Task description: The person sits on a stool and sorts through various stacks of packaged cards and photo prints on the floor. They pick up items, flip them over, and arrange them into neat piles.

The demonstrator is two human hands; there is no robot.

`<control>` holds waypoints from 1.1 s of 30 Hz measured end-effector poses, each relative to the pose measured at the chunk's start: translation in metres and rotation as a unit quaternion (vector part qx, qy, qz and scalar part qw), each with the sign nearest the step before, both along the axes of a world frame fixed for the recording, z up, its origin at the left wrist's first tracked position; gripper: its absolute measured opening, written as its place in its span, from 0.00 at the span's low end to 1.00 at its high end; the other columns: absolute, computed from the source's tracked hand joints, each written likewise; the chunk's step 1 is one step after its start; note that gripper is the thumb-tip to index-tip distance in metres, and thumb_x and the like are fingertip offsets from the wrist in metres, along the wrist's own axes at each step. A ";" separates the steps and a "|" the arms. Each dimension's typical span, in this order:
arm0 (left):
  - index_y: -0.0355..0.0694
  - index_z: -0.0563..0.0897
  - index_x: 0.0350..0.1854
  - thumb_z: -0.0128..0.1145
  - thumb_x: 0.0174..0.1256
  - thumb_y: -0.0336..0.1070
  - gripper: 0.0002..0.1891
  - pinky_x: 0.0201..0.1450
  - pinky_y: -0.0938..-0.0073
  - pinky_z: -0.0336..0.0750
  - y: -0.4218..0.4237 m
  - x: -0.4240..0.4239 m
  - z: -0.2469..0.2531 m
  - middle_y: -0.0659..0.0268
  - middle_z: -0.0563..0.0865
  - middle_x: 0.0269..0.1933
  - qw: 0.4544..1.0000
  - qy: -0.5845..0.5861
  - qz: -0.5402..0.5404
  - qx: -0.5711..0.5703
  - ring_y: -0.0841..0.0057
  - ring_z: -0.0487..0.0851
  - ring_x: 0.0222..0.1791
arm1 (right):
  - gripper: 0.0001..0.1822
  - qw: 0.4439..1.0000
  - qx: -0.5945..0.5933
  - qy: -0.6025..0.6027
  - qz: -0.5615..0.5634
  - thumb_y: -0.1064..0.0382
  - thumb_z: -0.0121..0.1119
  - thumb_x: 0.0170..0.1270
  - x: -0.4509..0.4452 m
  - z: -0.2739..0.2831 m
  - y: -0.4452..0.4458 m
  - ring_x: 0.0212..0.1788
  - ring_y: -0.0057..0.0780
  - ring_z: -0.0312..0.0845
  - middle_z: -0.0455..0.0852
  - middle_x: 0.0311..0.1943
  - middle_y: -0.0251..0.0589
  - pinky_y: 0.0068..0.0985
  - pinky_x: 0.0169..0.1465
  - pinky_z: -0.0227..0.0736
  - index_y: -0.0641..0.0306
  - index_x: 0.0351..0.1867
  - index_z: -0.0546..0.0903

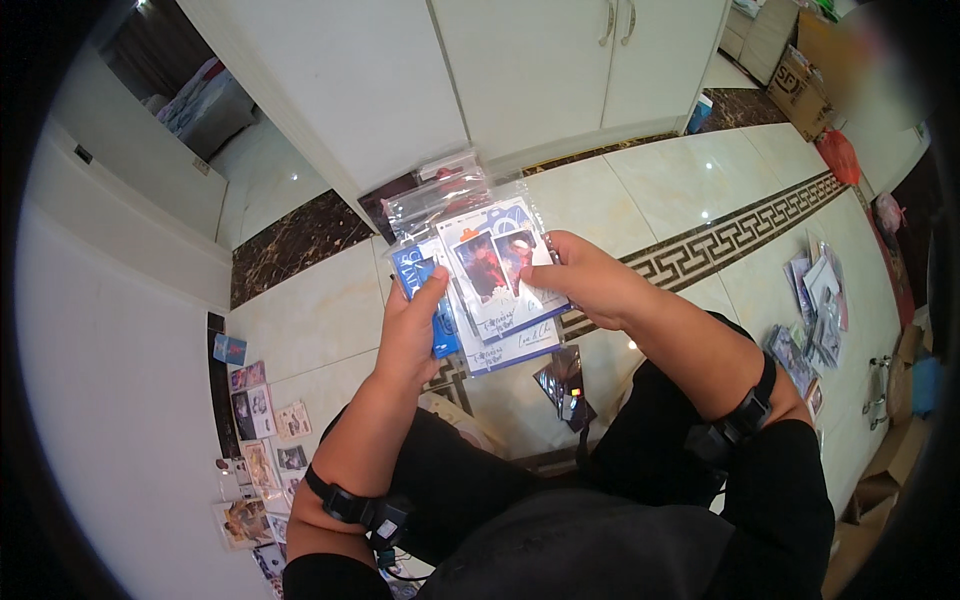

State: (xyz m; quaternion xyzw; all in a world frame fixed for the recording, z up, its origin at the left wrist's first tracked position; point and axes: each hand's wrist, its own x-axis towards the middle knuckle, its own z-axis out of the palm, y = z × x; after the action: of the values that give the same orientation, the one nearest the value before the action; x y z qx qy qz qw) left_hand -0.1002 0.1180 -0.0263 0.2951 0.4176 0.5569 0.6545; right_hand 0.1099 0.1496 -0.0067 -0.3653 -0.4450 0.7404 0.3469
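Observation:
My right hand point(592, 279) pinches a card packet point(499, 274) in a clear plastic sleeve, its thumb on the front. Two portrait-style photos, a purple-blue border and handwriting-like lettering show on that packet. Beneath it, a similar sleeved card packet point(517, 349) sticks out at the lower edge. My left hand point(412, 322) grips a blue printed packet point(444, 334), thumb on top, overlapped by the cards. Which hand bears the lower packet I cannot tell. Beyond the cards, several clear plastic sleeves point(442, 199) show, partly hidden; whether they are held is unclear.
Several printed cards point(259, 450) lie along the wall at left. Another pile of sleeved packets point(817, 307) rests on the tiles at right. A dark glossy packet point(562, 382) is between my legs. Cardboard boxes point(801, 90) and a white cabinet point(540, 67) stand beyond.

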 end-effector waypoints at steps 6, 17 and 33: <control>0.37 0.71 0.57 0.53 0.70 0.38 0.18 0.49 0.69 0.79 0.004 -0.008 0.003 0.60 0.81 0.51 1.000 -0.011 0.018 0.021 0.71 0.82 0.47 | 0.15 0.996 0.039 0.033 -0.070 0.71 0.53 0.61 0.017 0.006 0.017 0.43 0.30 0.81 0.83 0.43 0.46 0.27 0.47 0.77 0.74 0.50 0.74; 0.35 0.74 0.54 0.57 0.67 0.41 0.19 0.51 0.68 0.78 0.005 -0.017 0.000 0.61 0.82 0.49 0.999 -0.009 0.024 -0.027 0.71 0.83 0.46 | 0.17 0.955 0.111 -0.045 -0.271 0.70 0.52 0.64 0.053 0.010 0.038 0.46 0.31 0.78 0.80 0.46 0.47 0.29 0.51 0.73 0.72 0.53 0.70; 0.38 0.69 0.61 0.58 0.66 0.41 0.24 0.57 0.60 0.76 0.003 0.004 -0.012 0.60 0.79 0.54 0.977 -0.104 -0.164 -0.086 0.68 0.80 0.53 | 0.20 0.993 -0.096 0.059 -0.025 0.60 0.41 0.72 0.016 -0.019 -0.017 0.55 0.29 0.72 0.75 0.55 0.44 0.28 0.58 0.68 0.67 0.61 0.66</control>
State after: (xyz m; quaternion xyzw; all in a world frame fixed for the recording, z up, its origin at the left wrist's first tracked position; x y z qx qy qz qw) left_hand -0.0963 0.1210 -0.0379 0.2425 0.3393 0.4318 0.7998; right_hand 0.1259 0.1327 -0.0256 -0.3635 -0.3415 0.7912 0.3540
